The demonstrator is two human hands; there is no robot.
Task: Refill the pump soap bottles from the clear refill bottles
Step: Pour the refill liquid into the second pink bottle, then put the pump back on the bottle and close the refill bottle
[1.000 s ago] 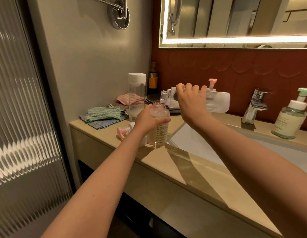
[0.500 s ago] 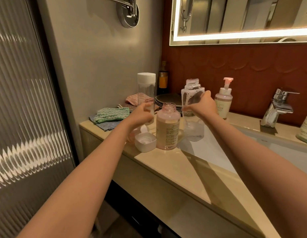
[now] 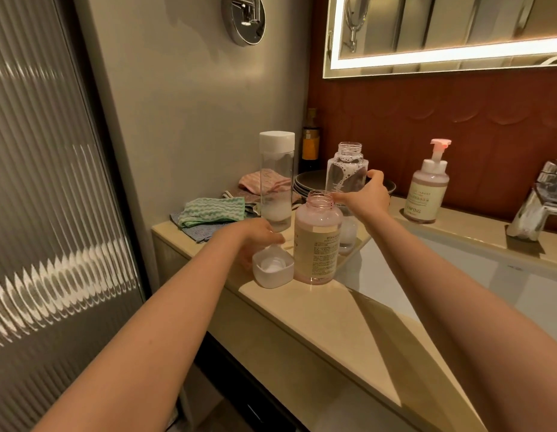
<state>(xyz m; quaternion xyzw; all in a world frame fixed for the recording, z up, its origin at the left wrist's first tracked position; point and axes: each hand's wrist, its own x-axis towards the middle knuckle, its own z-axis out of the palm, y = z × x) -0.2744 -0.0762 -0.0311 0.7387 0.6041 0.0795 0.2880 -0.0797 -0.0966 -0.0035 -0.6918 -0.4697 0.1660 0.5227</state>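
The right hand (image 3: 368,196) curled round the clear, foam-streaked refill bottle (image 3: 346,169), upright behind the uncapped cylindrical pink soap bottle (image 3: 317,244) on the glossy beige counter (image 3: 349,322). Whether the left hand (image 3: 255,241) held anything could not be told.

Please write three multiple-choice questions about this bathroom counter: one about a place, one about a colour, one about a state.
1. Where does the loose white cap lie?
A) left of the open soap bottle
B) on the floor
C) on a shelf

2. What colour is the pump head of the closed pump bottle?
A) green
B) pink
C) black

3. The refill bottle in the right hand is:
A) capped
B) lying flat
C) upright and uncapped

Answers:
1 A, the cap sits beside that bottle on the counter.
2 B, its nozzle is pink.
3 C, its threaded neck is bare and points up.
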